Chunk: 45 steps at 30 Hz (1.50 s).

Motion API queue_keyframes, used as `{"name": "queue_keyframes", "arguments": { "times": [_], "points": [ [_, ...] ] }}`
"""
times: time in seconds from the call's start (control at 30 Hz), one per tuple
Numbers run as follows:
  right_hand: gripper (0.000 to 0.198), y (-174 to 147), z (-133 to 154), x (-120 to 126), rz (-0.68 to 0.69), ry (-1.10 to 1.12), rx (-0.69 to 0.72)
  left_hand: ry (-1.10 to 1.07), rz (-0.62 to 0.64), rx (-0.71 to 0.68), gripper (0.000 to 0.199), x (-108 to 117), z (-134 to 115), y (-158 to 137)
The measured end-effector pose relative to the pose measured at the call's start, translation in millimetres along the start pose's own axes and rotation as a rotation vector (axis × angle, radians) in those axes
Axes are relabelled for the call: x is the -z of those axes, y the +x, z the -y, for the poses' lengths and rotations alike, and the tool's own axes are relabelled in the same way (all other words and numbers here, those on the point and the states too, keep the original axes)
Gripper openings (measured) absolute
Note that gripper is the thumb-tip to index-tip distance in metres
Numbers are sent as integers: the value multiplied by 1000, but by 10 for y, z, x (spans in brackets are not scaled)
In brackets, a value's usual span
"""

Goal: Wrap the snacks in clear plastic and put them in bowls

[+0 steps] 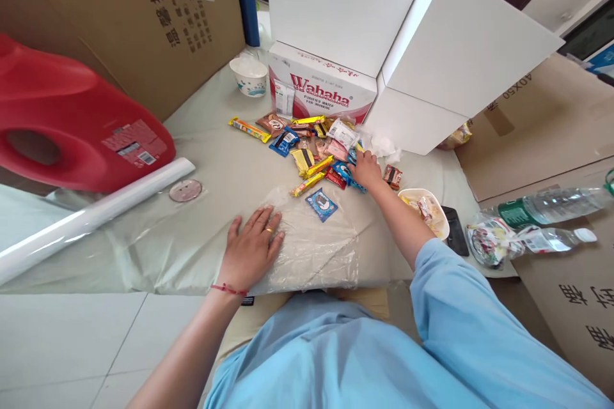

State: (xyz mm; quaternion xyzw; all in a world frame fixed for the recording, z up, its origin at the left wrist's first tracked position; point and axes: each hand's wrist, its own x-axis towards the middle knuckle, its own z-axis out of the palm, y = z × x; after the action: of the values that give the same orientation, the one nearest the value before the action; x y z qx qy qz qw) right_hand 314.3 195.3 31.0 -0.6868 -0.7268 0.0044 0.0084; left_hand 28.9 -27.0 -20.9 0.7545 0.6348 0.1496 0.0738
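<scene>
My left hand (253, 244) lies flat on the cloth-covered table with its fingers spread, at the left edge of a clear plastic bag (316, 255). Nothing is in it. My right hand (367, 170) reaches into the right side of a heap of wrapped snacks, fingers curled onto a blue snack packet (352, 156) and partly hiding it. More blue packets (342, 170) lie against the fingers. A single blue square packet (322, 204) rests apart on the plastic bag. Yellow snack bars (307, 185), a brown packet (272, 123) and a white packet (343, 133) are also in the heap.
A Wahaha carton (323, 89) and white boxes (432, 45) stand behind. At left are a red jug (71, 121), a white roll (96, 220) and a paper cup (249, 75). A plastic tub (442, 220), dark phone-like slab (455, 233) and bottles (551, 204) lie right.
</scene>
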Motion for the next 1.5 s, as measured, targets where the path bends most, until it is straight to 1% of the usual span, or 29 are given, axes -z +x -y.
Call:
{"name": "queue_keyframes", "arguments": {
  "times": [0.1, 0.2, 0.3, 0.33, 0.37, 0.43, 0.5, 0.53, 0.57, 0.63, 0.67, 0.77, 0.9, 1.07, 1.13, 1.2, 1.27, 1.33, 1.37, 1.43, 1.5],
  "points": [
    [35, 21, -136, 145, 7, 28, -1, -14, 0, 6, 56, 13, -13, 7],
    [41, -20, -276, 389, -70, 88, 2, -17, -5, 5, 55, 12, -28, 8],
    [47, -211, -268, 639, -179, 172, 35, -29, -5, 4, 55, 2, -43, 4],
    [48, -312, -217, 700, -198, 205, 86, -33, -4, 4, 55, -1, -46, 3],
    [48, -428, -141, 739, -208, 249, 170, -37, -3, 4, 55, -2, -49, 2],
    [45, -695, 68, 733, -188, 355, 418, -42, -1, 10, 54, 3, -53, 1],
    [44, -970, 314, 610, -104, 412, 671, -44, 0, 17, 53, 12, -60, -1],
    [44, -1095, 432, 516, -32, 389, 753, -42, 1, 19, 53, 17, -64, -2],
    [44, -1205, 536, 411, 52, 334, 793, -38, 0, 20, 53, 20, -68, -4],
    [44, -1364, 674, 212, 189, 218, 808, -30, -4, 16, 52, 21, -73, -10],
    [46, -1411, 701, 134, 224, 187, 801, -27, -8, 14, 52, 18, -74, -13],
    [55, -1449, 648, 37, 217, 193, 798, -18, -16, 4, 52, 6, -70, -23],
    [45, -1423, 555, 76, 219, 199, 842, 0, -9, -10, 51, 8, -75, -27],
    [41, -1468, 703, 33, 222, 190, 899, 10, 4, -14, 50, 23, -96, -17],
    [39, -1465, 736, 29, 240, 189, 885, 2, 10, -14, 50, 23, -96, -17],
    [39, -1432, 710, 63, 267, 248, 837, -5, 16, -12, 51, 19, -90, -18],
    [40, -1380, 653, 123, 293, 378, 810, -11, 21, -9, 52, 17, -81, -20],
    [39, -1334, 613, 175, 344, 495, 841, -15, 23, -10, 53, 16, -75, -20],
    [37, -1319, 611, 186, 384, 514, 879, -16, 22, -10, 54, 17, -73, -19],
    [32, -1305, 639, 168, 452, 465, 959, -17, 19, -11, 54, 17, -72, -17],
    [32, -1301, 684, 109, 456, 358, 985, -22, 14, -4, 53, 19, -69, -20]
  ]
}}
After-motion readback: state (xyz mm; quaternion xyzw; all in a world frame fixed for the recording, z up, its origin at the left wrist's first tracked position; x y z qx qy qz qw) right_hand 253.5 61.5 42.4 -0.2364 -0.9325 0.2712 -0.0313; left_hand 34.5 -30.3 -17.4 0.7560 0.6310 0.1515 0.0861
